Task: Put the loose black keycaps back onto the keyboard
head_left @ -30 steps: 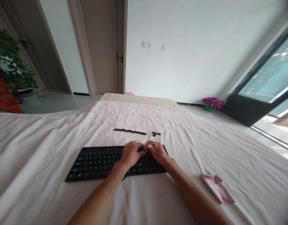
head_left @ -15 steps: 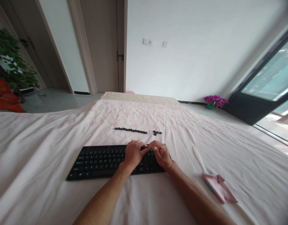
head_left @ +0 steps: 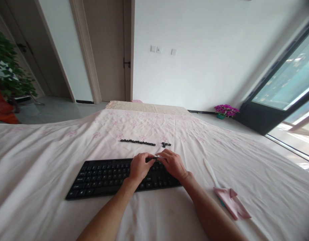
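A black keyboard [head_left: 104,175] lies on the pink cloth. My left hand [head_left: 141,167] is over its upper middle part, thumb and forefinger pinched together; what they grip is too small and dark to make out. Just beside it, my right hand [head_left: 173,164] is closed over the keyboard's right part, with a small shiny metal tool [head_left: 159,156] at its fingertips, pointing toward my left fingers. Beyond the keyboard, a row of small black keycaps [head_left: 138,142] rests on the cloth, with a little cluster of keycaps [head_left: 165,144] to its right.
To the right lie a white handle [head_left: 211,172] and a folded pink cloth [head_left: 232,201]. A wrinkled pale pink bedspread [head_left: 56,160] covers the surface. Purple flowers [head_left: 226,110] stand on the floor by the wall, and a leafy plant [head_left: 11,67] is at the left.
The view has shifted slightly. My right hand has turned and its fingers have straightened a little, so the shiny metal tool now shows between the hands. My left hand keeps its pinch.
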Tool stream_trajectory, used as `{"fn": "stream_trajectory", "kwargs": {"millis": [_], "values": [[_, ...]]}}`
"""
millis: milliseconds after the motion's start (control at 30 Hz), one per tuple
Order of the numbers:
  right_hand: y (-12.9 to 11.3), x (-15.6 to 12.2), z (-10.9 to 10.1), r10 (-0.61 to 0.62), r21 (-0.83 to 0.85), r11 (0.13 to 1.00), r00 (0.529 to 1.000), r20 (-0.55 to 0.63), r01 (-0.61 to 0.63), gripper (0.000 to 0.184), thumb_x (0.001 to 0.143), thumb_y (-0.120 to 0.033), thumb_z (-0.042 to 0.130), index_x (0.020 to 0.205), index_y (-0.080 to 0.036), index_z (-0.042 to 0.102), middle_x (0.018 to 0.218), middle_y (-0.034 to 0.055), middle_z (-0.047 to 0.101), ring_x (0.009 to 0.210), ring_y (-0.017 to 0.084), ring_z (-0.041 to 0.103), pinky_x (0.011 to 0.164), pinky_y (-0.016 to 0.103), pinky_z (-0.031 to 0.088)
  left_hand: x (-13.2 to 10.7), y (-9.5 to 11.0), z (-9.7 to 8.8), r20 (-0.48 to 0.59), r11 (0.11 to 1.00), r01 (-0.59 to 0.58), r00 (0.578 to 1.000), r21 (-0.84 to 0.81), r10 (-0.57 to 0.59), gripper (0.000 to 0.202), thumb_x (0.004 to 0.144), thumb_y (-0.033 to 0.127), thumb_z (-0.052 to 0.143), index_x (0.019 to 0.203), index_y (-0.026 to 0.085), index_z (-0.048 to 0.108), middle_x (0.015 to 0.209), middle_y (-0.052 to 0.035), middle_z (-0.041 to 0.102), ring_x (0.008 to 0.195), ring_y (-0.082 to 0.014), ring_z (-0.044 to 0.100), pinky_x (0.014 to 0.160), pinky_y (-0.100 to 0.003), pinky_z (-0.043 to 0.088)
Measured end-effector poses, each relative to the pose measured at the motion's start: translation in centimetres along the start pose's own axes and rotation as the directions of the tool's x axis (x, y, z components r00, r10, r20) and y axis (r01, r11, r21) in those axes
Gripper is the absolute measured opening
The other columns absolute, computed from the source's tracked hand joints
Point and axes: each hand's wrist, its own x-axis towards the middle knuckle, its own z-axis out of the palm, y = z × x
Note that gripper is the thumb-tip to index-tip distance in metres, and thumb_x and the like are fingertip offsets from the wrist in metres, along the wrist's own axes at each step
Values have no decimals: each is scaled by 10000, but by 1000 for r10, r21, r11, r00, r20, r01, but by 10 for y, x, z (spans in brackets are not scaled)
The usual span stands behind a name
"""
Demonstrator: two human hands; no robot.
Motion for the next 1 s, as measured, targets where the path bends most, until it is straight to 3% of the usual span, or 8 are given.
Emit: {"fn": "stream_trajectory", "kwargs": {"millis": [167, 267, 333, 433, 500, 767, 1000], "values": [[3, -2, 7, 76, 116, 990, 997, 14, -77, 195, 908, -336, 524, 903, -239, 693, 861, 17, 669, 786, 145, 610, 731, 241, 440, 0, -1, 0, 40, 1000, -6, 999, 1, 6, 184, 807, 356, 609, 933, 257, 699, 954, 1, 712, 931, -170, 623, 834, -273, 441], [19, 2, 8, 172, 129, 978, 985, -31, -167, 174, 863, -348, 576, 863, -235, 708, 829, 18, 678, 764, 155, 614, 714, 252, 435, -1, 1, 0, 36, 1000, -22, 999, 16, 22, 225, 791, 274, 630, 1011, 262, 670, 989, 11, 709, 963, -166, 617, 862, -281, 436], [38, 7, 6, 298, 111, 951, 952, -65, -290, 166, 828, -358, 605, 856, -239, 717, 831, 13, 691, 772, 166, 623, 705, 258, 429, -1, 3, 0, 24, 999, -31, 999, 34, 30, 302, 774, 214, 640, 1073, 258, 644, 1010, 11, 708, 980, -165, 612, 886, -291, 429], [70, 13, 1, 510, 30, 860, 856, -79, -510, 174, 803, -360, 604, 875, -255, 724, 878, 6, 714, 807, 187, 635, 680, 263, 417, -2, 5, 0, 33, 997, -58, 998, 53, 56, 289, 775, 167, 623, 1049, 252, 654, 1027, 6, 706, 996, -165, 606, 911, -300, 423], [87, 17, 0, 573, -36, 817, 817, -61, -575, 173, 798, -349, 597, 877, -270, 728, 889, 0, 720, 828, 196, 638, 669, 263, 407, -1, 5, 0, 40, 996, -73, 997, 57, 71, 266, 777, 151, 611, 1017, 251, 667, 1032, 7, 705, 1002, -163, 603, 914, -299, 424], [105, 17, 11, 573, -78, 816, 819, -22, -573, 189, 790, -337, 594, 899, -278, 736, 930, 1, 724, 876, 197, 644, 702, 259, 417, -1, 6, 0, 47, 992, -101, 994, 80, 98, 216, 773, 145, 606, 944, 249, 687, 979, 19, 710, 959, -163, 604, 877, -294, 429], [118, 20, 3, 595, -114, 795, 802, -52, -596, 271, 845, -350, 529, 1012, -239, 711, 974, 38, 716, 923, 215, 639, 734, 279, 434, 0, 8, -1, 54, 989, -111, 993, 96, 106, 207, 773, 141, 605, 925, 255, 688, 968, 24, 711, 944, -161, 604, 868, -299, 422]]}}
